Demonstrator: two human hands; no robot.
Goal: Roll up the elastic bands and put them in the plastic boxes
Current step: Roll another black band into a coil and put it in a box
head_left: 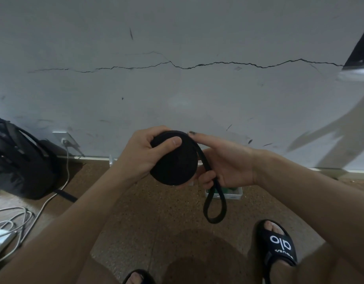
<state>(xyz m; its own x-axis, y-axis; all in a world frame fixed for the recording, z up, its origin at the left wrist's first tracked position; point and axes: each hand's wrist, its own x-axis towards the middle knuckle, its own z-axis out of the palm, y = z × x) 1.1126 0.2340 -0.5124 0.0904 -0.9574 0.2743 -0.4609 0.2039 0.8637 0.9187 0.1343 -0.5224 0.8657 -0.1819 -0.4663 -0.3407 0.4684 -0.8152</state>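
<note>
Both hands meet in front of the chest, over the floor. Left hand (pixel 142 152) grips the elastic band (pixel 174 160) — a flat black strap wound into a thick round disc — with the thumb pressed across the disc's near face and the fingers curled behind its upper edge. Right hand (pixel 224 160) cups the disc's lower right side; its forefinger lies straight along the top rim, while the lower fingers curl round the loose strap where it leaves the roll. The disc stands on edge, its flat face turned toward the camera. The unwound tail runs off the top right of the roll, slants down and to the right, and ends in a hanging narrow loop, long axis nearly vertical. The weave looks matte and soft.

Below the right hand a shallow white plastic box (pixel 237 194) sits on the speckled brown floor (pixel 156 212), partly hidden by the hand. Behind is a grey wall (pixel 177 89) with a jagged horizontal crack. Left, a black backpack (pixel 19 158) and white cables (pixel 17 220) — below, black slide sandals (pixel 278 244).
</note>
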